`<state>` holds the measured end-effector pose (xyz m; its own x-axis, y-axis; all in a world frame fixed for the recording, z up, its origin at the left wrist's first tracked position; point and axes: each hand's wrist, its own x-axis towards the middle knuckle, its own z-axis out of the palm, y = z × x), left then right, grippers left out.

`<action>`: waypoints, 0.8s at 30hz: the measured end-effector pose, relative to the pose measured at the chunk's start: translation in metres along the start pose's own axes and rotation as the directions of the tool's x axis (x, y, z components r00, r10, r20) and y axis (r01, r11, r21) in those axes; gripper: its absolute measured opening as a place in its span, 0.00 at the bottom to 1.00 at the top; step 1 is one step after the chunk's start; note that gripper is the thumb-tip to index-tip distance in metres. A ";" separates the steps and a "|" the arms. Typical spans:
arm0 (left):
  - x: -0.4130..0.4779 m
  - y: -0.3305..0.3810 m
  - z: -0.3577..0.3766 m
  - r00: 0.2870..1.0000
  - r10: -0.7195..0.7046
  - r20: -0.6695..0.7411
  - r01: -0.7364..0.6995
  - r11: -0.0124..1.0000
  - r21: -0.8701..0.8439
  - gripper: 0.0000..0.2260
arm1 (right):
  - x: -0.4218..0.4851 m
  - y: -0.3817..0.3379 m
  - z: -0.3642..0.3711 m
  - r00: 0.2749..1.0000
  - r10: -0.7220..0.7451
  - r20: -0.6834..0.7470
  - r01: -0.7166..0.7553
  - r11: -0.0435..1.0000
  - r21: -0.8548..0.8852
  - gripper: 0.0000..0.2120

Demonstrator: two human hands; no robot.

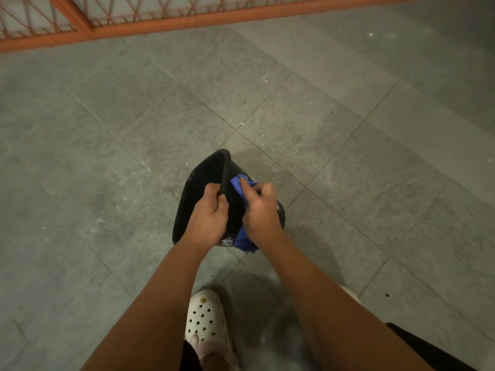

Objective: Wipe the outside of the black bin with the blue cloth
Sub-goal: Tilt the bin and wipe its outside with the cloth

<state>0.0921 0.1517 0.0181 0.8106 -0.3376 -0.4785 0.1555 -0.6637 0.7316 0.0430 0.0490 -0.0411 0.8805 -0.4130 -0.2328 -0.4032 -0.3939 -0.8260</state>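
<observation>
Black bin [197, 183] tipped over above the grey tiled floor [107, 156], open mouth facing left, rounded outer wall facing right; unclear whether its base touches the tiles. White smears on the outer wall near the lower edge. Blue cloth [237, 184] bunched against that outer wall, one end showing above the knuckles, the other hanging below the wrist. Right hand [261, 210] pressed to the wall, fingers curled round the cloth. Left hand [210, 218] clamped on the rim, fingers hooked inside, thumb outside. Both bare forearms reaching in from below. White perforated clog [205, 317] on the tiles just below the bin. Orange railing [187, 21] along the far edge of the floor
</observation>
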 end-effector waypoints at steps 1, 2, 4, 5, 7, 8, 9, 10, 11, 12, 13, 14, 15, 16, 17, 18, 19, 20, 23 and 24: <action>0.004 0.002 -0.002 0.998 -0.061 0.026 0.062 0.998 -0.029 0.09 | -0.003 0.002 0.001 1.000 -0.029 -0.005 0.029 1.000 -0.012 0.27; 0.007 0.004 -0.004 0.991 -0.120 0.054 0.124 0.989 -0.078 0.09 | -0.005 0.003 0.003 0.999 -0.046 -0.006 0.046 0.999 -0.016 0.27; 0.011 0.008 -0.006 0.982 -0.175 0.069 0.182 0.975 -0.125 0.12 | -0.013 0.005 0.006 0.992 -0.125 -0.031 0.123 0.991 -0.047 0.23; 0.013 0.010 -0.005 0.984 -0.172 0.047 0.177 0.977 -0.123 0.13 | -0.018 0.004 0.007 0.988 -0.150 -0.042 0.149 0.988 -0.033 0.19; 0.015 0.012 -0.002 0.987 -0.157 -0.022 0.153 0.980 -0.125 0.12 | -0.027 0.008 0.010 0.974 -0.220 -0.058 0.213 0.971 -0.112 0.20; 0.016 0.013 -0.001 0.988 -0.149 -0.045 0.142 0.981 -0.129 0.11 | -0.030 0.014 0.012 0.963 -0.265 -0.052 0.256 0.956 -0.144 0.24; 0.016 0.013 0.000 0.988 -0.143 -0.051 0.135 0.982 -0.134 0.12 | -0.033 0.022 0.014 0.951 -0.304 -0.055 0.291 0.942 -0.170 0.27; 0.017 0.012 0.001 0.988 -0.145 -0.051 0.137 0.981 -0.136 0.15 | -0.036 0.028 0.014 0.952 -0.295 -0.076 0.280 0.946 -0.161 0.28; 0.017 0.012 0.000 0.987 -0.152 -0.057 0.142 0.979 -0.146 0.19 | -0.040 0.034 0.014 0.952 -0.281 -0.120 0.262 0.953 -0.152 0.27; 0.018 0.011 0.000 0.984 -0.160 -0.079 0.145 0.974 -0.175 0.20 | -0.045 0.037 0.016 0.948 -0.266 -0.173 0.244 0.960 -0.138 0.25; 0.018 0.011 -0.001 0.980 -0.172 -0.103 0.147 0.965 -0.215 0.20 | -0.051 0.038 0.018 0.951 -0.228 -0.207 0.207 0.971 -0.121 0.25; 0.017 0.009 -0.001 0.975 -0.188 -0.119 0.153 0.956 -0.252 0.20 | -0.056 0.036 0.022 0.956 -0.193 -0.221 0.172 0.979 -0.109 0.26; 0.018 0.008 -0.001 0.972 -0.197 -0.128 0.155 0.948 -0.278 0.19 | -0.059 0.031 0.026 0.957 -0.180 -0.226 0.160 0.981 -0.106 0.28; 0.018 0.006 -0.001 0.971 -0.198 -0.131 0.153 0.943 -0.295 0.19 | -0.058 0.028 0.030 0.958 -0.186 -0.218 0.164 0.980 -0.114 0.30; 0.019 0.005 0.000 0.971 -0.197 -0.132 0.149 0.941 -0.303 0.18 | -0.055 0.024 0.032 0.959 -0.198 -0.202 0.175 0.976 -0.127 0.30; 0.019 0.003 0.002 0.973 -0.189 -0.135 0.141 0.942 -0.304 0.18 | -0.049 0.019 0.030 0.963 -0.205 -0.175 0.180 0.973 -0.146 0.29; 0.019 0.002 0.003 0.974 -0.178 -0.140 0.131 0.947 -0.294 0.18 | -0.043 0.015 0.027 0.968 -0.198 -0.153 0.173 0.971 -0.162 0.27; 0.018 0.002 0.005 0.975 -0.166 -0.150 0.120 0.953 -0.278 0.18 | -0.035 0.013 0.023 0.972 -0.186 -0.143 0.161 0.972 -0.172 0.26; 0.014 0.005 0.011 0.977 -0.136 -0.164 0.099 0.972 -0.215 0.18 | -0.020 0.016 0.013 0.986 -0.085 -0.143 0.057 0.981 -0.187 0.26; 0.012 0.006 0.013 0.977 -0.133 -0.164 0.100 0.976 -0.194 0.18 | -0.019 0.020 0.011 0.990 -0.039 -0.135 0.015 0.984 -0.179 0.27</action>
<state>0.0949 0.1349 0.0104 0.8644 -0.1321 -0.4852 0.3425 -0.5518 0.7604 0.0208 0.0577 -0.0588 0.8538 -0.5046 -0.1284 -0.4285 -0.5408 -0.7238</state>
